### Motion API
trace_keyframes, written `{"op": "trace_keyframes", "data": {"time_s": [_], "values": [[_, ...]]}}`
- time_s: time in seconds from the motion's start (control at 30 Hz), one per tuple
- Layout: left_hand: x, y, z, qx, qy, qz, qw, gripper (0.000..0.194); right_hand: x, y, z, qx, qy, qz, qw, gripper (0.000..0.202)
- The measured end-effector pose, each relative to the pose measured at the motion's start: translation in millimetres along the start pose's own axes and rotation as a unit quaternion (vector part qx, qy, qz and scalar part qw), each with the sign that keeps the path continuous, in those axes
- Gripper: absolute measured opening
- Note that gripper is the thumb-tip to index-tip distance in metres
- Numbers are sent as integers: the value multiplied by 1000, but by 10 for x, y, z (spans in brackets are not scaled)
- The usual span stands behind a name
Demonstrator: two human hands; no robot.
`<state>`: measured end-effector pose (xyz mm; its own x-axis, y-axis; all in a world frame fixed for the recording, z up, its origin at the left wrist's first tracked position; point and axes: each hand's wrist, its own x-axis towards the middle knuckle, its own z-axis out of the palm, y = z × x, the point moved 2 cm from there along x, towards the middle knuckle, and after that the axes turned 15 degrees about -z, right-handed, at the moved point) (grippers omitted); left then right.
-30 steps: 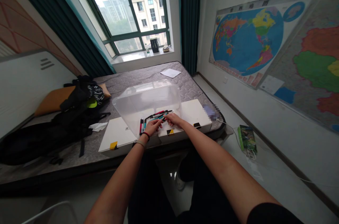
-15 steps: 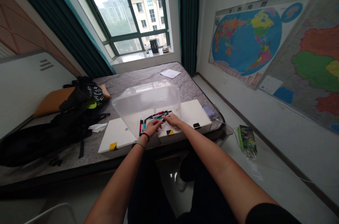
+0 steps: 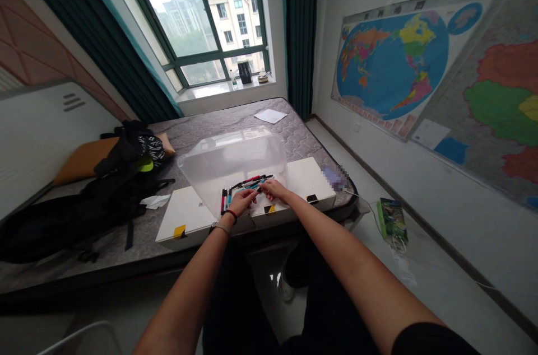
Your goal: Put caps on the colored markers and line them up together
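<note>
My left hand (image 3: 242, 201) and my right hand (image 3: 274, 190) meet at the front of a clear plastic bin (image 3: 235, 160). Both are closed, fingertips pinching a small pen (image 3: 259, 189) between them; most of it is covered by the fingers. Just beyond my fingers lies a loose pile of pens (image 3: 251, 180) in red, black and teal. Left of my left hand, several more pens (image 3: 226, 201) are lined up side by side. A red band and a paler band circle my left wrist.
Two white boxes (image 3: 181, 210) with yellow-and-black tabs lie at the mattress's (image 3: 218, 118) front edge. A black bag (image 3: 75, 220) is at left, a paper sheet (image 3: 270, 116) farther back. A pixelated object (image 3: 335, 177) trails a cable down toward a green box (image 3: 392, 219) on the floor.
My right hand's fingers have shifted very slightly around the pen. The pile, the lined-up pens and the bin look unchanged.
</note>
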<state>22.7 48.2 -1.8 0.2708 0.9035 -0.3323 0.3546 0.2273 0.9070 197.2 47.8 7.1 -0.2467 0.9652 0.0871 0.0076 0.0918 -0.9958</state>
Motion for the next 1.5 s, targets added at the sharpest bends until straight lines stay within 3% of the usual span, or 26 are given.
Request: {"op": "trace_keyframes", "data": {"time_s": [0.17,0.4,0.77,1.2,1.33,1.5], "values": [[-9,10,2,1,4,1,1000,46,16,20,-3,-60,17,-1,998,41],[-12,15,6,-1,6,3,1000,44,-61,-54,-34,44,38,8,998,13],[-32,35,4,-12,27,15,999,37,-54,-32,-7,131,168,13,977,13],[-47,20,12,-51,65,25,996,26,-12,-53,27,185,223,3,957,5],[-58,19,16,-52,66,24,996,24,88,-102,75,199,252,-7,947,6],[-59,11,2,-93,75,25,992,21,374,-372,45,100,237,-57,965,12]]}}
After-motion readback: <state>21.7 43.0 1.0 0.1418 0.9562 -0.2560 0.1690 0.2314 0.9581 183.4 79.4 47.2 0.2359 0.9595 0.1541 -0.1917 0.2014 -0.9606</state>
